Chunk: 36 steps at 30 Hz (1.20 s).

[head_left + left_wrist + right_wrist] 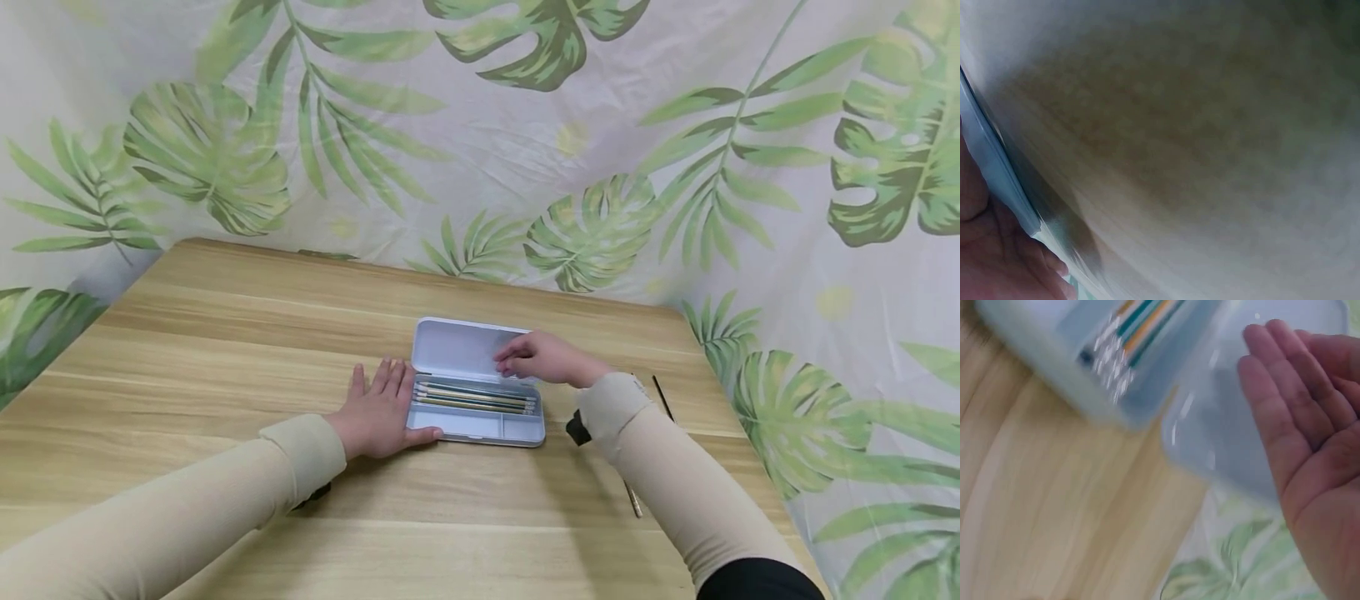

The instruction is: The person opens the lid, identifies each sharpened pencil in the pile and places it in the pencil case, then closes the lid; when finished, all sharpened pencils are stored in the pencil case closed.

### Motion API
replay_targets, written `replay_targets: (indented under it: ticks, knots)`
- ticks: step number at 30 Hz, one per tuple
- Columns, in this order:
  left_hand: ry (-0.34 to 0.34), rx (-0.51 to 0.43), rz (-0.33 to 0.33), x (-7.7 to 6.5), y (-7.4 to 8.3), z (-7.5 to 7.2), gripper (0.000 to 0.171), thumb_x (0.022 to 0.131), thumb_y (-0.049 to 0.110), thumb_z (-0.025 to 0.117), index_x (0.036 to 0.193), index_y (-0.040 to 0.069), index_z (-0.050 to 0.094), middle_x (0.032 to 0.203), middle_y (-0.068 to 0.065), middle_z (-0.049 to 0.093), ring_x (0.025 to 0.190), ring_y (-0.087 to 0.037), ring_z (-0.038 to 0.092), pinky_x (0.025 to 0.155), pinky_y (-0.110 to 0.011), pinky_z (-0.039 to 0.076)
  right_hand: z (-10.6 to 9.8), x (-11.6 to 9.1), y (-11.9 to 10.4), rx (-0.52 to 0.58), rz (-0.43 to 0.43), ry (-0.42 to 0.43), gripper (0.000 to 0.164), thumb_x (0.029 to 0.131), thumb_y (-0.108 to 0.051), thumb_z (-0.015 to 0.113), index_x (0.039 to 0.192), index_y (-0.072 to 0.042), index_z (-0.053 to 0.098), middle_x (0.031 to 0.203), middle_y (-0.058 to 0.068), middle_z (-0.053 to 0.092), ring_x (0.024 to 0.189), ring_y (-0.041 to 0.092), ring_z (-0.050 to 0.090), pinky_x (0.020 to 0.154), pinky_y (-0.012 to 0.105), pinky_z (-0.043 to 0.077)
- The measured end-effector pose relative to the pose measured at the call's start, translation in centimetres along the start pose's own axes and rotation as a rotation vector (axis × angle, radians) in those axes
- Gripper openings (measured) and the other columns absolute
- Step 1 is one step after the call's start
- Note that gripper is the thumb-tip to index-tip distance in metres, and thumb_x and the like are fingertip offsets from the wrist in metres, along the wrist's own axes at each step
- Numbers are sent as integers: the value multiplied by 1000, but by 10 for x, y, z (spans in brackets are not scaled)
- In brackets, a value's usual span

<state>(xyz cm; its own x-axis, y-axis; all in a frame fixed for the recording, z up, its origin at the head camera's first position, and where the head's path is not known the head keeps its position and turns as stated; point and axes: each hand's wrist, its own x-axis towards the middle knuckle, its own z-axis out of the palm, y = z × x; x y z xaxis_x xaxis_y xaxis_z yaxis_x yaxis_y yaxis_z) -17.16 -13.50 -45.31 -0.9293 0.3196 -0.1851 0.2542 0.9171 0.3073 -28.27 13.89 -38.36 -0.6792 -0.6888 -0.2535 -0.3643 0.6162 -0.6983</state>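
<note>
A light blue-grey pencil case (pixel 459 422) lies on the table with its lid (pixel 453 348) raised at the back. Several pencils (pixel 476 398) lie side by side in the rear compartment; the front compartments hold nothing visible. Against the case's left side rests my left hand (pixel 379 417), fingers spread and thumb at the front corner. In the left wrist view, the palm (pixel 997 250) is beside the case's edge. My right hand (pixel 551 358) hovers in front of the lid, its fingers slightly bent. The right wrist view shows those fingers (pixel 1291 394) extended, holding nothing.
On the wooden table (pixel 247 350), a thin dark stick-like thing (pixel 662 395) lies under the right forearm, partly hidden. A pencil-like end (pixel 634 502) shows below the sleeve. A leaf-patterned cloth (pixel 480 142) hangs behind and to the right.
</note>
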Motion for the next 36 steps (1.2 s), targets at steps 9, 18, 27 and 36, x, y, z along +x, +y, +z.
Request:
replay_targets:
  ticks: [9,18,27,36]
  knots:
    - [-19,4,-13,-1,1,-1,114,95,75,51,159,-12,17,165,-35,13,153,-51,6,115,-73,-5,-25,-48,38,273,-30,117,31,103,-3,57,127,16,60,125,28,67,120,34,65,103,44,50]
    - [-32,-2,-12,-2,2,1,114,94,76,50,159,-12,18,164,-36,14,153,-51,6,115,-72,-5,-26,-88,91,369,153,356,48,107,-16,57,140,17,48,137,34,56,121,30,62,106,43,47]
    - [-19,5,-11,1,0,3,113,94,75,51,159,-11,19,164,-35,15,153,-51,7,114,-73,-5,-10,-113,115,392,364,520,45,108,-11,52,142,18,44,136,32,53,119,34,59,98,39,52]
    - [-17,-5,-14,1,1,-1,112,95,75,50,159,-11,17,164,-35,15,153,-52,7,114,-74,-4,-6,-122,126,272,407,521,34,103,-4,56,130,18,54,121,27,62,98,21,62,80,29,54]
